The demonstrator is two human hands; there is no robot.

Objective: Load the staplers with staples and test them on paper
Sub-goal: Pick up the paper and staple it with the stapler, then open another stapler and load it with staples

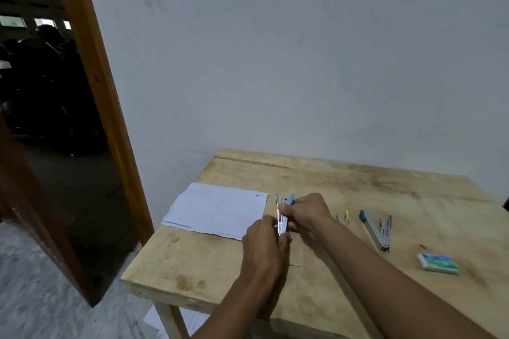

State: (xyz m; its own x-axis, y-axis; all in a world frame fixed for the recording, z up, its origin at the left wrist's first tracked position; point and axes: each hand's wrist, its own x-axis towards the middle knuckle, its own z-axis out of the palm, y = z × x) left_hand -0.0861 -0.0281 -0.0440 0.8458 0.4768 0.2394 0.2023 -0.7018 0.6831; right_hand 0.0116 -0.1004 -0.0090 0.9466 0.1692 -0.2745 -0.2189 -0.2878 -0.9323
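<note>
Blue stapler [283,224] lies hinged open near the middle of the wooden surface [358,181], just to the right of the paper, with both hands on it. The left hand [263,239] has its fingers curled in and pinches the stapler's near end, where the bare metal track shows. The right hand [305,212] comes in from the right with its fingers bent round the middle of the stapler's body. The two blue-tipped far ends stand apart beyond its knuckles. There are three staplers in all. The yellow stapler [344,218] lies just beyond the right wrist, partly hidden by it. The green stapler [376,230] lies further right, also swung open, with its green-tipped arm and metal base spread in a V. One staple box [438,263] lies flat near the right side of the surface, well apart from the hands. It is white with a green and blue printed top, and its lettering is too blurred to read. One thin stack of white paper [217,209] lies at the left edge of the surface with faint marks near its far right corner. No words on it can be made out, and no brand shows on any stapler.
</note>
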